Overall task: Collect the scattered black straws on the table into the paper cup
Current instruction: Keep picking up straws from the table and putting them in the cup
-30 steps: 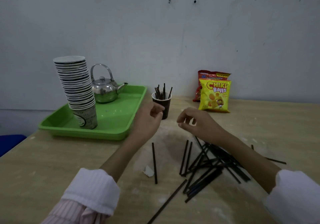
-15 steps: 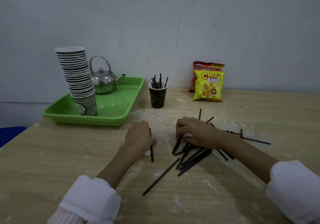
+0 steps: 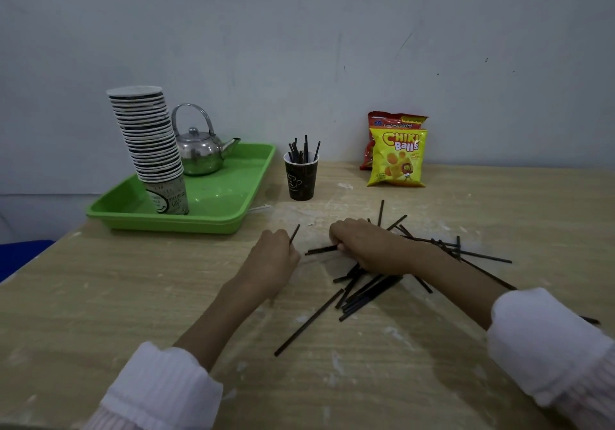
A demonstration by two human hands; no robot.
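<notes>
A dark paper cup (image 3: 301, 180) stands near the back of the wooden table with several black straws upright in it. Many black straws (image 3: 369, 291) lie scattered on the table in front of me, with one loose straw (image 3: 307, 323) nearer the front. My left hand (image 3: 273, 260) rests on the table, closed on a single black straw (image 3: 295, 232) that sticks up past its fingers. My right hand (image 3: 369, 246) lies on the pile, its fingers closed on a black straw (image 3: 321, 250) that points left.
A green tray (image 3: 213, 220) at the back left holds a tall stack of paper cups (image 3: 149, 143) and a metal kettle (image 3: 199, 153). Two snack bags (image 3: 396, 156) lean against the wall at the back right.
Both hands came down from near the cup to the table. The left hand took hold of one straw and lifted its end; the right hand closed on a straw from the pile.
</notes>
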